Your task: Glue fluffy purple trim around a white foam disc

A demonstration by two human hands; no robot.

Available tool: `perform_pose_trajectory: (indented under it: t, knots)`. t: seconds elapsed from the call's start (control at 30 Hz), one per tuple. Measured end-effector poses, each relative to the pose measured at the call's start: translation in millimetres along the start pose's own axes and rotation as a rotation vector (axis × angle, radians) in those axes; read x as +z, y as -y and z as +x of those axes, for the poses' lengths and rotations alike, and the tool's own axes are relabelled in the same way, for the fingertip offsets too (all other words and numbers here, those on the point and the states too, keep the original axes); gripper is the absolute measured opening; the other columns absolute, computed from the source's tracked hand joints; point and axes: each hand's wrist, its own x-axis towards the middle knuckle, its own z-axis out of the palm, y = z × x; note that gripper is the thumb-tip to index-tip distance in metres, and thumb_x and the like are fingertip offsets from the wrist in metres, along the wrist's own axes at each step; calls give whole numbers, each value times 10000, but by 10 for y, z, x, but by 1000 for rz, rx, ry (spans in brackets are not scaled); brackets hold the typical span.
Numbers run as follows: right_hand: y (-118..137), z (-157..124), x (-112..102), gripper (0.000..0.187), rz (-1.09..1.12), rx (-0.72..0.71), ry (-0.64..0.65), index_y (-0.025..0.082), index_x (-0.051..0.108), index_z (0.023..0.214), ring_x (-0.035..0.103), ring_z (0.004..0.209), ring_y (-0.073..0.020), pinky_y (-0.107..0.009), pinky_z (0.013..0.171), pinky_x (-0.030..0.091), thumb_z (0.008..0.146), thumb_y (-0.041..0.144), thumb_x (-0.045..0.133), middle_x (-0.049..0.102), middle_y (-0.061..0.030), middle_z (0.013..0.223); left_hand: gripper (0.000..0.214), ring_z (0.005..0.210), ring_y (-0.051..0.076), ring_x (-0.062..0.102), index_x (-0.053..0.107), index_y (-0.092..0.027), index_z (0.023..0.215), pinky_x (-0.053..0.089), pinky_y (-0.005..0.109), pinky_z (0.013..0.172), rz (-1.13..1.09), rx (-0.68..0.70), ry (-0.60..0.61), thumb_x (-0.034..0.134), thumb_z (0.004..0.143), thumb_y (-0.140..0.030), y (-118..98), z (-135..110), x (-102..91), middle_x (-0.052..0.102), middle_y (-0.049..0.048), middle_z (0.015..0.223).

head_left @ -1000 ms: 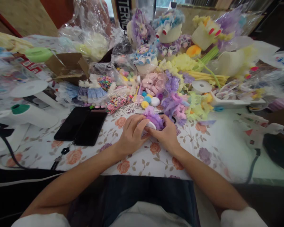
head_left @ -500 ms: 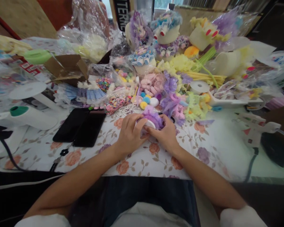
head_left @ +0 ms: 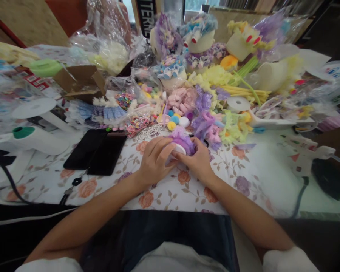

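Both hands are closed around a small purple ruffled piece (head_left: 184, 139) with a round white base that faces me. My left hand (head_left: 157, 158) grips its left side, thumb low near the white disc. On the other side my right hand (head_left: 200, 160) pinches it, with the thumb across the lower edge of the base. Parts of the piece are hidden behind the fingers. Just beyond it lie yellow, blue and white pompoms (head_left: 174, 120) and a heap of purple and pink ruffles (head_left: 205, 126).
Two dark phones (head_left: 106, 155) lie to the left on the flowered cloth (head_left: 170, 198). A white glue gun (head_left: 303, 153) rests at the right. Behind are a ribbon spool (head_left: 238, 104), pink pieces (head_left: 183, 100), a cardboard box (head_left: 81, 81) and decorated hats (head_left: 200, 36).
Hardly anything differs. The fingers of my left hand shift slightly on the purple piece, and the white base shows a little more.
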Motion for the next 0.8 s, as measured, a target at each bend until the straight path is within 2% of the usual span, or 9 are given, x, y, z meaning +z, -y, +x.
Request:
perform_pose_trajectory:
  t: [0.17, 0.33, 0.57, 0.8]
  knots:
    - [-20, 26, -3, 408, -44, -24, -12, 222, 520, 758, 462, 644, -142, -272, 589, 400, 555, 488, 754, 527, 39, 696, 512, 1106, 280, 614, 454, -216, 1244, 521, 495, 948, -11, 25, 21, 719, 806, -230, 20, 6, 38, 658, 149, 1140]
    - [-44, 20, -1, 409, -64, -26, 1, 222, 541, 778, 454, 637, -136, -265, 585, 388, 576, 511, 747, 543, 40, 704, 462, 1101, 261, 612, 477, -263, 1218, 492, 507, 975, -70, 11, 38, 702, 815, -231, 61, 1, 46, 660, 112, 1151]
    - [-19, 4, -2, 414, -44, -12, 26, 212, 562, 778, 457, 624, -137, -267, 576, 389, 558, 503, 759, 551, 37, 686, 479, 1036, 255, 628, 488, -218, 1204, 523, 470, 934, -70, 70, -2, 739, 802, -288, 69, 27, -3, 678, 124, 1065]
    - [-25, 9, -25, 433, -19, 18, 31, 205, 579, 803, 498, 640, -149, -276, 592, 414, 542, 471, 799, 581, 31, 708, 516, 1019, 245, 666, 465, -252, 1221, 525, 471, 947, -100, 33, -6, 751, 801, -338, 57, 26, 16, 697, 95, 1080]
